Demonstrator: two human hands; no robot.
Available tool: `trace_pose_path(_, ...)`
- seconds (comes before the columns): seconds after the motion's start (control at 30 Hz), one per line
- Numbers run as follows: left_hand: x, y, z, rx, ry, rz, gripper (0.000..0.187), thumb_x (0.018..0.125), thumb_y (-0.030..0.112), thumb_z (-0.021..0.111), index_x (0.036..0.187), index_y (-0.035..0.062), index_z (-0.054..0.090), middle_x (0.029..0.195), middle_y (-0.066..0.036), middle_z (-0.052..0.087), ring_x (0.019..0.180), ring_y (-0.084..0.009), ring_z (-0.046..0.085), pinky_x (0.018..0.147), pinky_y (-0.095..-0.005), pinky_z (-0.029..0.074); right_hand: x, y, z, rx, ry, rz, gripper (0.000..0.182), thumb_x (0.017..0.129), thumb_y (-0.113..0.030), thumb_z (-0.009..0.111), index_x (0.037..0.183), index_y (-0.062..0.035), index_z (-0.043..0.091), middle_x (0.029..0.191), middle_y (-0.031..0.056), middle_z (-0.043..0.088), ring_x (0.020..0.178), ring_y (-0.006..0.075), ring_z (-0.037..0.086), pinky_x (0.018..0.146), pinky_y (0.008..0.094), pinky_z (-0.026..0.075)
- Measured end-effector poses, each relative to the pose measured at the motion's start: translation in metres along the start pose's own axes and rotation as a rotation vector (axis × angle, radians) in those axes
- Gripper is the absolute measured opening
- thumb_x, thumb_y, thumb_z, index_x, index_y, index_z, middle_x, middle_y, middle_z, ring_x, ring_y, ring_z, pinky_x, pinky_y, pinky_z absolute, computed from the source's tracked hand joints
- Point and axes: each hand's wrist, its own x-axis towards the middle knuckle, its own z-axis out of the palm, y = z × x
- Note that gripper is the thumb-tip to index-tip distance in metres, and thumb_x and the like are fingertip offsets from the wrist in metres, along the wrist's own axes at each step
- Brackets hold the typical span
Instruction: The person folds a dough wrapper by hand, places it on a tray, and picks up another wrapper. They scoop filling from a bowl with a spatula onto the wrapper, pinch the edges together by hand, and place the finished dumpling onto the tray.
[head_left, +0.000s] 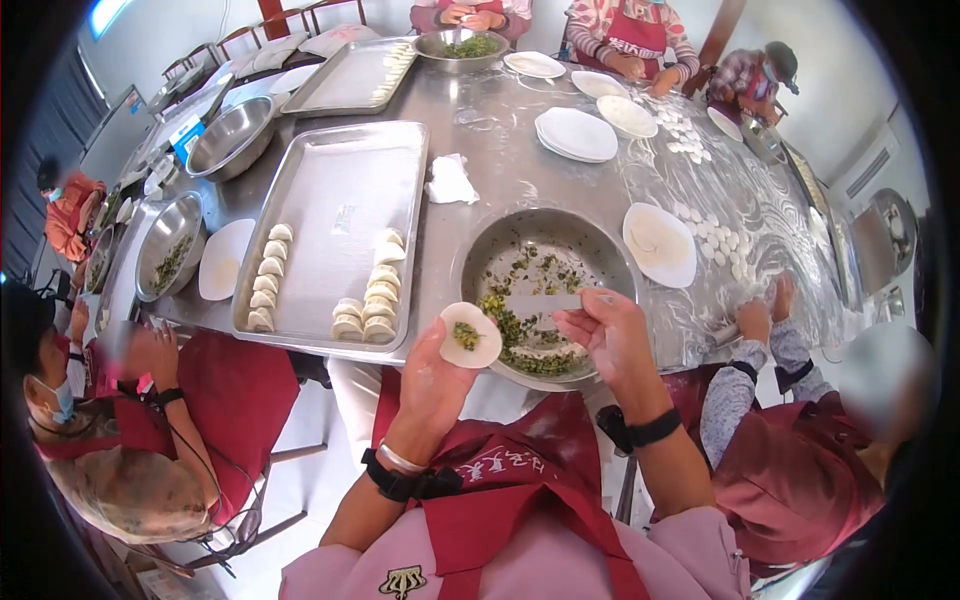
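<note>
My left hand [428,388] holds a round dumpling wrapper [486,346] with a small mound of green filling in its middle. It hovers at the left front rim of a steel bowl [600,250]. Chopped green filling [522,350] is heaped in the bowl's front left part, with scraps spread over the bottom. Pinched in my right hand [618,338] is a flat, pale filling spatula [540,303], lying level above the filling and pointing left. To the left, a metal tray [345,180] bears rows of folded dumplings [378,300].
White plates [575,133] and a wrapper plate [660,245] stand beyond the bowl. A crumpled white cloth [451,180] lies by the tray. At right, a co-worker's hands [765,312] work on the floured table near dough pieces [715,235]. Another person [130,420] sits close at left.
</note>
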Motion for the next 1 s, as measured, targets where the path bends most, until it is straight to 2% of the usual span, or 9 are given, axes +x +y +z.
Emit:
trace_pose_path(0.1,0.009,-0.003,0.007,-0.018,-0.037,-0.026,0.041,0.106,0.028,0.044,0.133,-0.0028,0.048,0.130,-0.019,0.057,0.122,-0.0317,0.057,0.108,-0.0487,0.043,-0.028,0.003,0.018,-0.282,0.001,-0.255,0.019,0.098,-0.009,0.060,0.108,0.0072,0.061,0.101,0.0201,0.070,0.089,0.0278,0.072,0.079,0.0337,0.061)
trace_pose_path(0.2,0.014,-0.003,0.009,0.001,-0.084,-0.051,0.041,0.106,0.029,0.043,0.132,-0.0027,0.048,0.130,-0.020,0.058,0.123,-0.0318,0.056,0.108,-0.0480,0.043,-0.045,0.010,0.011,-0.963,-0.167,-0.723,0.015,0.094,-0.006,0.063,0.104,0.0035,0.067,0.097,0.0148,0.072,0.088,0.0247,0.072,0.076,0.0328,0.058)
trace_pose_path(0.3,0.016,-0.004,0.008,-0.016,-0.058,-0.058,0.042,0.106,0.029,0.043,0.132,-0.0031,0.048,0.130,-0.020,0.057,0.124,-0.0328,0.056,0.108,-0.0479,0.043,-0.052,0.005,0.019,-1.017,-0.294,-1.019,0.013,0.089,-0.005,0.067,0.101,0.0007,0.070,0.094,0.0125,0.072,0.087,0.0229,0.071,0.075,0.0329,0.057)
trace_pose_path(0.33,0.016,-0.003,0.008,-0.019,-0.054,-0.056,0.042,0.106,0.030,0.043,0.133,-0.0032,0.047,0.131,-0.021,0.057,0.124,-0.0332,0.056,0.109,-0.0479,0.043,-0.054,0.002,0.018,-1.044,-0.251,-1.012,0.014,0.090,-0.005,0.066,0.102,0.0012,0.070,0.093,0.0122,0.072,0.087,0.0222,0.072,0.075,0.0327,0.057)
trace_pose_path(0.4,0.015,-0.002,0.007,-0.032,-0.050,-0.045,0.043,0.106,0.030,0.043,0.133,-0.0035,0.047,0.131,-0.021,0.057,0.125,-0.0341,0.055,0.109,-0.0479,0.043,-0.054,-0.006,0.012,-1.099,-0.158,-0.996,0.014,0.092,-0.005,0.064,0.103,0.0023,0.069,0.091,0.0116,0.073,0.086,0.0209,0.072,0.076,0.0323,0.057)
trace_pose_path(0.5,0.013,0.002,0.002,-0.046,-0.036,-0.011,0.046,0.107,0.031,0.041,0.134,-0.0048,0.045,0.132,-0.023,0.055,0.127,-0.0359,0.054,0.110,-0.0485,0.042,-0.032,-0.013,-0.001,-0.661,0.156,-0.511,0.015,0.094,-0.006,0.061,0.102,0.0052,0.067,0.088,0.0108,0.072,0.079,0.0207,0.073,0.072,0.0314,0.058)
trace_pose_path(0.6,0.011,0.006,-0.007,-0.028,-0.014,0.010,0.048,0.108,0.033,0.038,0.135,-0.0060,0.043,0.132,-0.024,0.055,0.127,-0.0374,0.053,0.111,-0.0496,0.041,0.008,-0.012,-0.028,-0.707,0.246,-0.368,0.018,0.095,-0.008,0.058,0.100,0.0086,0.064,0.085,0.0136,0.070,0.072,0.0215,0.073,0.067,0.0299,0.060)
trace_pose_path(0.7,0.009,0.008,-0.017,-0.044,0.001,0.019,0.042,0.107,0.029,0.042,0.132,-0.0042,0.047,0.130,-0.020,0.056,0.124,-0.0369,0.056,0.109,-0.0497,0.044,0.032,0.003,-0.041,-0.720,0.249,-0.268,0.018,0.094,-0.008,0.059,0.097,0.0097,0.062,0.083,0.0189,0.069,0.069,0.0242,0.073,0.064,0.0304,0.062)
trace_pose_path(1.0,0.009,0.006,-0.021,-0.030,0.063,0.032,0.038,0.106,0.024,0.044,0.130,-0.0052,0.047,0.128,-0.020,0.057,0.121,-0.0369,0.058,0.107,-0.0494,0.047,0.053,0.055,-0.024,-0.006,0.109,0.204,0.021,0.096,-0.003,0.052,0.111,0.0125,0.052,0.102,0.0237,0.065,0.087,0.0309,0.071,0.078,0.0390,0.063)
